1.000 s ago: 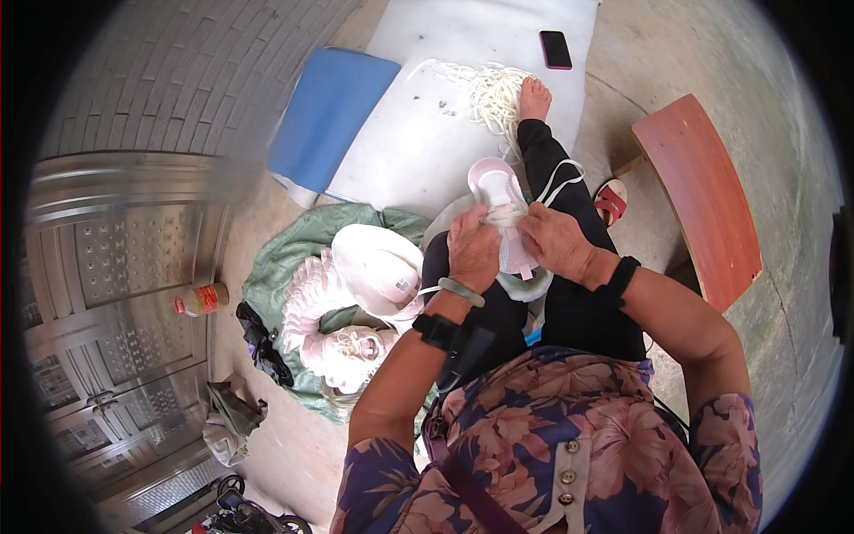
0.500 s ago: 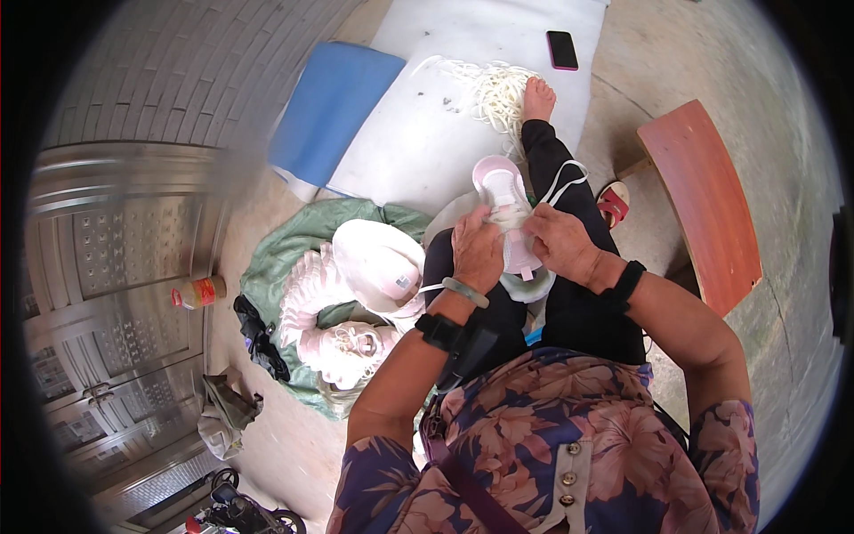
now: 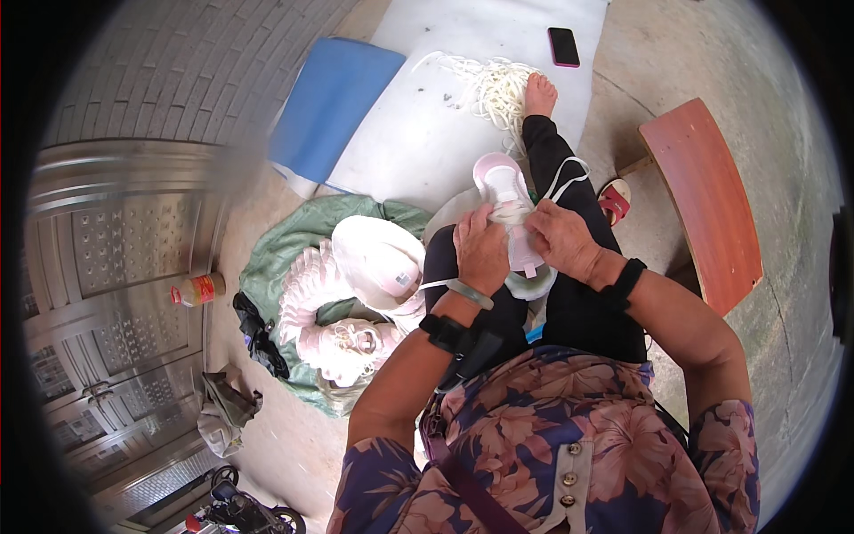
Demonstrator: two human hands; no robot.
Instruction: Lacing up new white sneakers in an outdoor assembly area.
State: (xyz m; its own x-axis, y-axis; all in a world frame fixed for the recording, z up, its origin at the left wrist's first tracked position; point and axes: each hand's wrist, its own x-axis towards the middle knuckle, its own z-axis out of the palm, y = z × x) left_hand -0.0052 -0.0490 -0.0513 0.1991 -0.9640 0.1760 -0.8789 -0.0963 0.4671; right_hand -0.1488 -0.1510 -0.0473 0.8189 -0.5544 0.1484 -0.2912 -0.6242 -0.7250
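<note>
A pink and white shoe upper lies over my lap between my knees, with white lace crossing its middle. My left hand grips the left side of the upper, its fingers curled at the laced part. On the other side, my right hand is closed in a pinch by the eyelets. From it a white shoelace loops up over my right leg. Another stretch of white lace passes by my left wrist. The fingertips of both hands are partly hidden, so the exact grip is hard to see.
A pile of loose white laces lies on the white sheet by my bare foot. To the left, stacked pink-white uppers rest on green cloth. Around are a phone, red-brown wooden bench, sandal and bottle.
Both hands stay at the laced part of the upper and have shifted only slightly. The lace loop over my right leg has moved a little.
</note>
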